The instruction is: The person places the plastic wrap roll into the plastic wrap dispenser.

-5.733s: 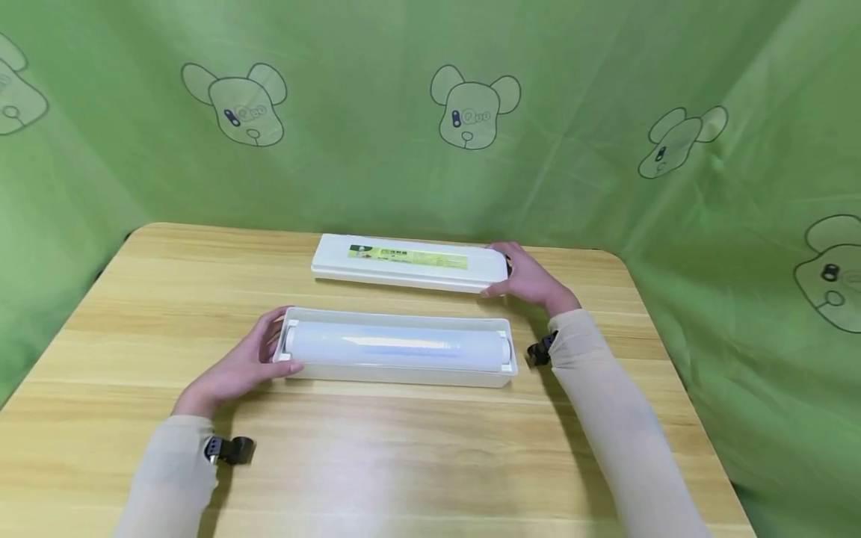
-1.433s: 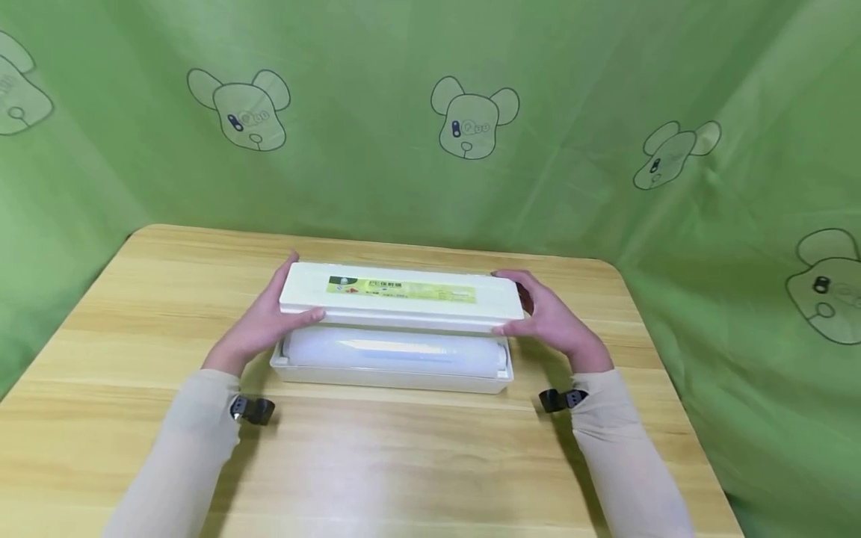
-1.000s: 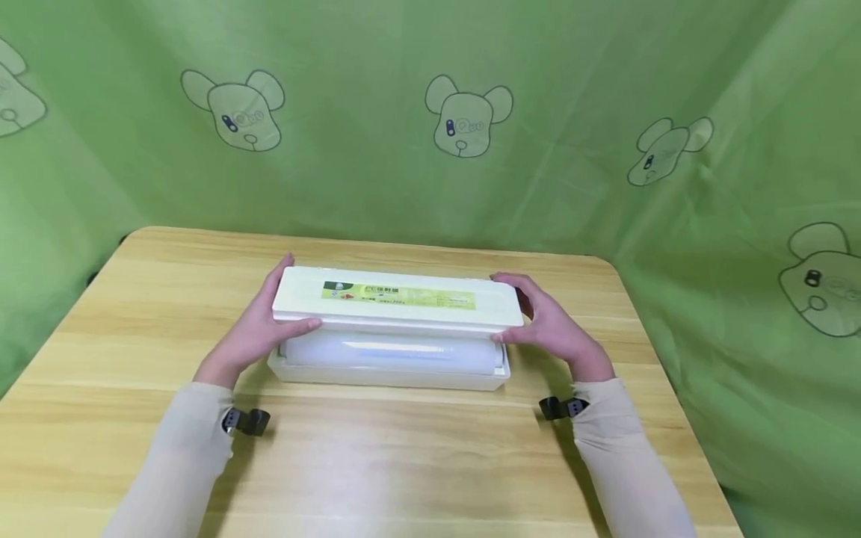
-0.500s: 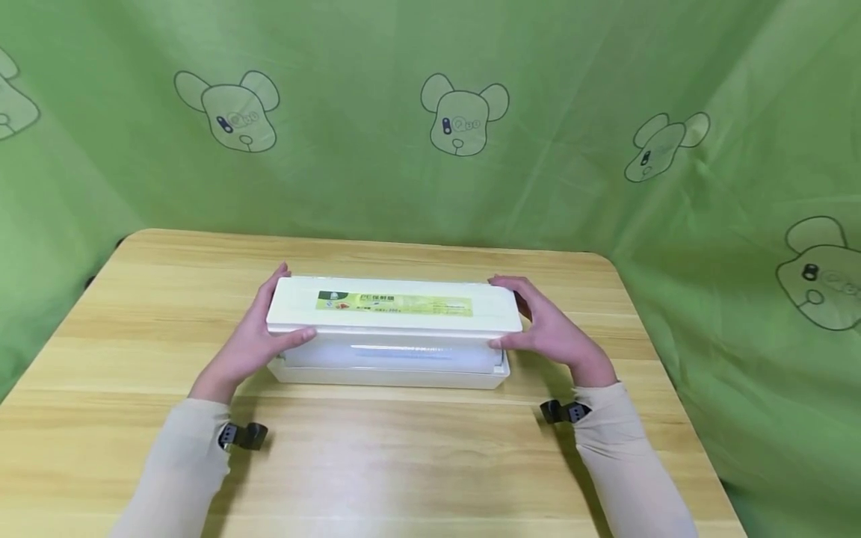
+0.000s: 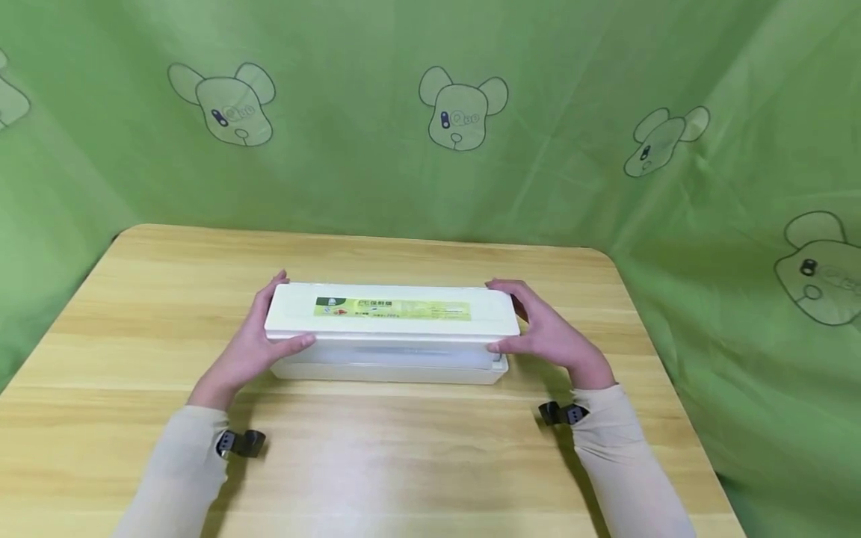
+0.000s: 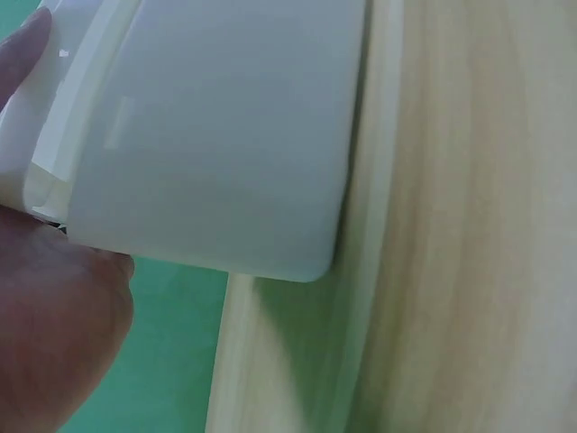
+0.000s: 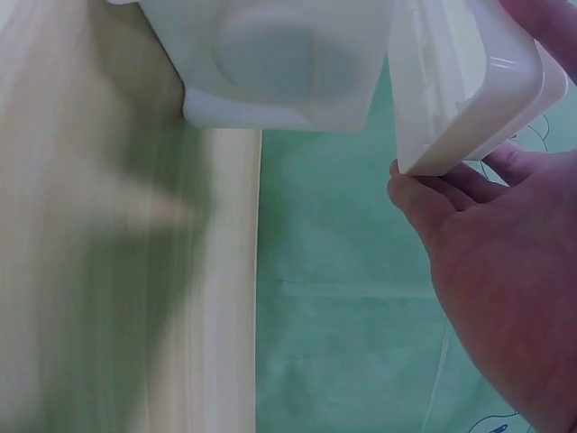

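A long white lid (image 5: 390, 324) with a yellow-green label lies across both hands, close over a white box (image 5: 383, 372). Inside the box, a strip of the cling film roll (image 5: 403, 354) shows under the lid's front edge. My left hand (image 5: 252, 347) grips the lid's left end, thumb along the front edge. At the other end my right hand (image 5: 548, 329) holds it, thumb in front and fingers behind. In the right wrist view a gap parts the lid (image 7: 464, 90) from the box end (image 7: 279, 68). The left wrist view shows the lid (image 6: 77, 99) right at the box (image 6: 216, 135).
The box stands on a light wooden table (image 5: 377, 456), towards its middle. A green curtain (image 5: 350, 187) printed with bear heads hangs behind the table and along its sides. Each wrist wears a small black camera, the left (image 5: 245, 443) and the right (image 5: 558, 413).
First the right hand held the lid at the back while the left held the box. Then both hands gripped the lid, brought it forward over the box and lowered it, covering most of the roll.
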{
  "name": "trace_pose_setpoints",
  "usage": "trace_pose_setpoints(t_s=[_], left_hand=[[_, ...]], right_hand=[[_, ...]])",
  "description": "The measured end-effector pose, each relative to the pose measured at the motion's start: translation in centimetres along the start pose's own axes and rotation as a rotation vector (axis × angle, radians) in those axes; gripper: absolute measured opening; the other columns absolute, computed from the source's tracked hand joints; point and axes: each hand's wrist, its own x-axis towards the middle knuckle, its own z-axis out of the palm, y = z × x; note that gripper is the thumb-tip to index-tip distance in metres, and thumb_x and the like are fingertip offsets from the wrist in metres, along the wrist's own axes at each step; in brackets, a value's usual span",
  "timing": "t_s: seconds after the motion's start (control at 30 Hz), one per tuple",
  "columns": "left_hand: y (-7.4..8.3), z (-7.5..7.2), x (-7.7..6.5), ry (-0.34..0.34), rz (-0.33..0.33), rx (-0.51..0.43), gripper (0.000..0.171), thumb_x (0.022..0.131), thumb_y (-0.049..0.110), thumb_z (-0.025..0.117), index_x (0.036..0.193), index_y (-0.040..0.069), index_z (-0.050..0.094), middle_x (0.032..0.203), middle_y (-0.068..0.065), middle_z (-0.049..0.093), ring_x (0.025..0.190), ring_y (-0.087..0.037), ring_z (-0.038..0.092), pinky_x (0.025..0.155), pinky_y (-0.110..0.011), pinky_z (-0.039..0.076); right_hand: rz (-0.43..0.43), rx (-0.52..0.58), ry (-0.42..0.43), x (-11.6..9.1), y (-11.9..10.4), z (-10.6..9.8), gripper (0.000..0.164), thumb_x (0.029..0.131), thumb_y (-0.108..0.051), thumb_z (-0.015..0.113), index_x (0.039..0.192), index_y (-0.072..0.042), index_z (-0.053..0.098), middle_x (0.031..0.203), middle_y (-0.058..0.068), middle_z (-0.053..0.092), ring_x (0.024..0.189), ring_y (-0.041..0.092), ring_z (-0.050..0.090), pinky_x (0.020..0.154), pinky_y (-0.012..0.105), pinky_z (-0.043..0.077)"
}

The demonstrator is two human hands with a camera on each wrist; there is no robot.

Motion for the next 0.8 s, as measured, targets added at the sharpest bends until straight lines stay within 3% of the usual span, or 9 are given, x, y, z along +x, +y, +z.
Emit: trace_pose_setpoints(t_s=[0.13,0.4,0.6,0.8], left_hand=[[-0.2,-0.2,-0.2,-0.002,0.011,-0.013,0.111,0.079,0.013,0.083,0.159,0.017,0.004,0.162,-0.011,0.010,0.143,-0.038,0.020,0.114,-0.062,0.016],[-0.7,-0.1,-0.5,-0.008,0.031,-0.014,0.111,0.078,0.010,0.083,0.158,0.016,0.006,0.161,-0.015,0.012,0.142,-0.038,0.022,0.115,-0.059,0.017],[-1.0,-0.1,-0.8,-0.026,0.020,-0.011,0.111,0.079,0.010,0.083,0.158,0.013,0.005,0.163,-0.013,0.007,0.144,-0.037,0.017,0.116,-0.058,0.013],[-1.3,-0.2,-1.1,-0.034,0.014,0.002,0.112,0.078,0.011,0.083,0.158,0.013,0.005,0.163,-0.013,0.007,0.144,-0.037,0.016,0.116,-0.058,0.013]], right_hand=[[0.019,-0.008,-0.009,0.0,0.0,0.3,0.090,0.070,-0.004,0.088,0.144,-0.003,0.038,0.146,0.013,0.038,0.131,0.030,0.039,0.111,0.029,0.032],[0.052,-0.007,-0.032,-0.2,0.0,0.9,0.092,0.068,-0.005,0.089,0.141,-0.003,0.035,0.140,0.014,0.040,0.127,0.032,0.042,0.107,0.053,0.033],[0.089,-0.020,-0.058,-0.4,-0.2,1.2,0.092,0.067,-0.009,0.091,0.139,-0.006,0.033,0.137,0.012,0.040,0.124,0.032,0.043,0.099,0.051,0.042],[0.084,-0.040,-0.069,-0.4,0.0,1.4,0.092,0.067,-0.011,0.091,0.139,-0.007,0.033,0.136,0.011,0.041,0.119,0.030,0.045,0.099,0.049,0.041]])
